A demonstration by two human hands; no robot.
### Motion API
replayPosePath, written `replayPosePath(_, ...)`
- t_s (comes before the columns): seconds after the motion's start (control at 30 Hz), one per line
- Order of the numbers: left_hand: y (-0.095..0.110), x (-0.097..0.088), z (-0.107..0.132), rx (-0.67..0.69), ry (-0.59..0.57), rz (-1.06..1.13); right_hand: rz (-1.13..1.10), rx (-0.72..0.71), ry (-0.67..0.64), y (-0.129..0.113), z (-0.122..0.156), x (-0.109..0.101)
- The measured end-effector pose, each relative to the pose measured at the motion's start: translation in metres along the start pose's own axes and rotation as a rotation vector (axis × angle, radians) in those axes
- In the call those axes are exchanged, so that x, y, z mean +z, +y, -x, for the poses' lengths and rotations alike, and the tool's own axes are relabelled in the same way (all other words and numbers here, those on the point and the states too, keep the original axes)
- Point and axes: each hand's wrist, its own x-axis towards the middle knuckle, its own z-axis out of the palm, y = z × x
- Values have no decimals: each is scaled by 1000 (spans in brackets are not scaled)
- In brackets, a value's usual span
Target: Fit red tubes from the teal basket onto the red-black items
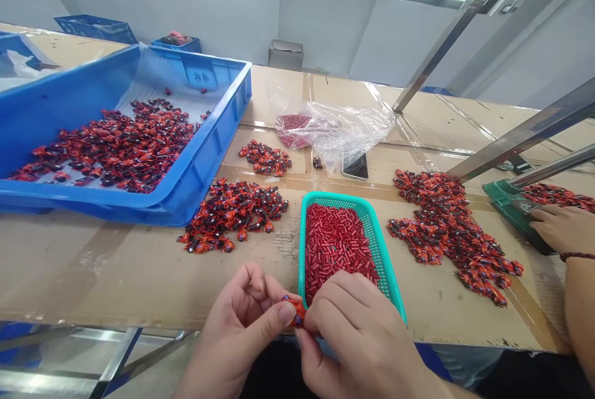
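My left hand (253, 318) pinches a small orange-red and black plastic piece (296, 312) with bluish spots between thumb and fingers, just above the table's front edge. Closed at the right end of that same piece is my right hand (353, 331); its fingertips hide whether a smaller part is there too. Partly behind my right hand stands a green plastic basket (383, 263) full of short dark-red tubes (337, 241). Left of the basket lies a heap of similar orange and black pieces (237, 210), with a smaller heap (266, 158) behind it.
A large blue tray (171, 197) of such pieces fills the left. Behind the basket are a plastic bag (344, 129) and a phone (356, 165). More pieces (446, 225) are heaped at right, near metal posts (525, 132) and another person's hand (564, 228) at a green tool base (515, 213).
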Motion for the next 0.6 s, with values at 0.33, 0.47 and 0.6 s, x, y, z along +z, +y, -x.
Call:
replayPosePath(0.33, 2, -1, 12, -429, -97, 129, -374, -86, -137, 11, 4, -7)
replayPosePath(0.47, -2, -2, 14, -443, -23, 159, -362, -80, -62, 5, 10, 3)
replayPosePath(0.6, -4, 0, 13, -414, 36, 131, -332, -25, 4, 3, 16, 14)
